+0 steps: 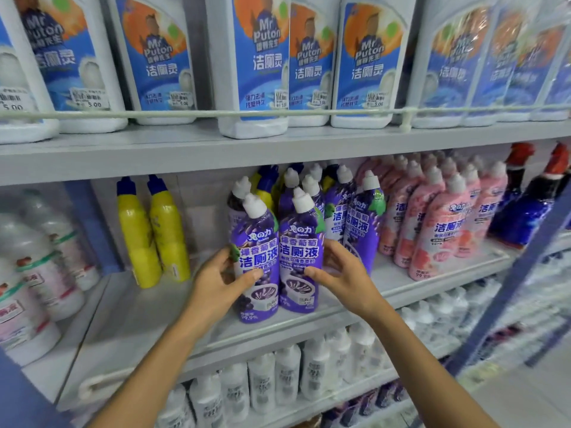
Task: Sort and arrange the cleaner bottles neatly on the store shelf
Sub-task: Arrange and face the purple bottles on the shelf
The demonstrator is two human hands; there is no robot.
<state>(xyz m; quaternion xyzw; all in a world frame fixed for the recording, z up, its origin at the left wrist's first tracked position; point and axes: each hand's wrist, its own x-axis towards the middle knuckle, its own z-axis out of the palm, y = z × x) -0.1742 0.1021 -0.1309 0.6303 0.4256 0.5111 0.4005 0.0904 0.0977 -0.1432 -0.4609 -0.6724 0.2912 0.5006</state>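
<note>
Two purple cleaner bottles with white caps stand side by side at the front of the middle shelf (185, 316). My left hand (221, 281) grips the left purple bottle (255, 242), thumb across its label. My right hand (338, 273) grips the right purple bottle (301, 245) from its right side. More purple bottles (360, 217) stand behind and to the right. Two yellow bottles with blue caps (154, 233) lean at the left of the shelf, apart from the purple ones.
Pink bottles (438, 230) fill the shelf to the right, then dark blue spray bottles (525, 208). White jugs with blue labels (262, 63) line the upper shelf behind a rail. White bottles (278, 381) stand on the lower shelf, and more (37, 273) at the left.
</note>
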